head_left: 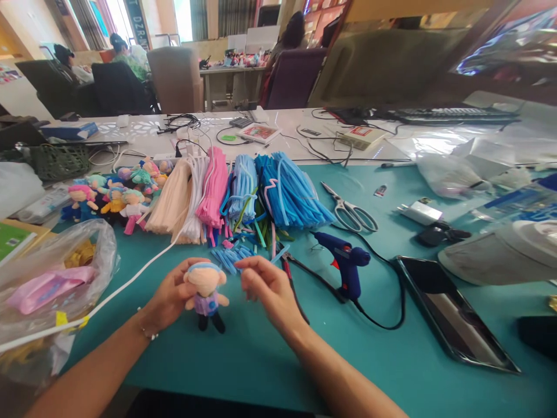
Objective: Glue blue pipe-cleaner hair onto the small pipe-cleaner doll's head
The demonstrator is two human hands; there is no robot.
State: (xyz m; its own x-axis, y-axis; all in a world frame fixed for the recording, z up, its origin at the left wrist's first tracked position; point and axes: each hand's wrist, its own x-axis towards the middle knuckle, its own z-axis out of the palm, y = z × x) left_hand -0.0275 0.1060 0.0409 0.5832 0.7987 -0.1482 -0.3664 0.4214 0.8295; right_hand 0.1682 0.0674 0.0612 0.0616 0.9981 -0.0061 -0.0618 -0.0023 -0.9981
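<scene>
My left hand (170, 293) is closed around the side of a small fuzzy doll (208, 303) made of pipe cleaners. The doll has a peach head with a light blue band, a lilac top with a blue dot, and dark legs. To its right hovers my right hand (268, 293), apart from the doll, its fingers loosely bent with nothing visible between them. Just beyond that hand lies a pile of short blue pipe cleaner pieces (230, 255). Red-handled pliers (290, 276) lie partly behind the right hand.
Bundles of peach (169, 200), pink (214, 186) and blue pipe cleaners (291, 191) stand behind. Finished dolls (115, 194) cluster at left, above a plastic bag (56, 278). Scissors (350, 210), a corded glue gun (346, 261) and a tablet (455, 313) are at right. A white cable (134, 277) crosses the left.
</scene>
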